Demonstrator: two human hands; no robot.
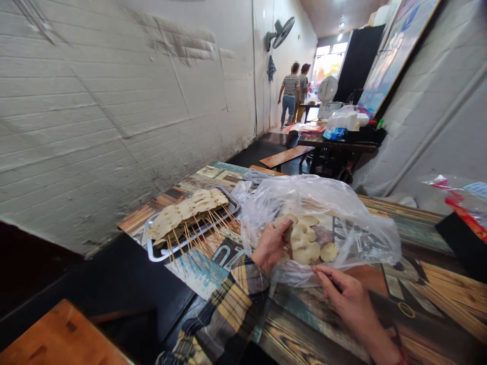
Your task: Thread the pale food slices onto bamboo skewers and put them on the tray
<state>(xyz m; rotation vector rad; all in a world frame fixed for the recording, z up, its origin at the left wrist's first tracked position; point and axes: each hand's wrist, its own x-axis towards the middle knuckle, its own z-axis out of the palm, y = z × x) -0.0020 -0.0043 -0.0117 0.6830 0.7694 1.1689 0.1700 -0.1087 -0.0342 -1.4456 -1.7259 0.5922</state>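
Observation:
My left hand [271, 247] is closed on thin, pale tan food slices [305, 252], its thumb pressing on them at the mouth of a clear plastic bag [367, 230]. A loose slice [329, 252] lies to the right, inside the bag. My right hand [342, 290] pinches what looks like a thin wooden skewer, its fingertips close to the lowest slice; little of the stick shows. To the left, a metal tray [152, 255] bears a stack of skewered slices [190, 209]. Several bare stick ends [213, 225] jut from the stack toward me.
The table [292, 324] has a patchwork wood print, with a rubber band [406, 309] at right. A grey cloth [256, 176] lies behind the tray. Red-and-clear packaging [466, 208] sits far right. Beyond are a bench [287, 156], a loaded table [338, 144] and two people [291, 94].

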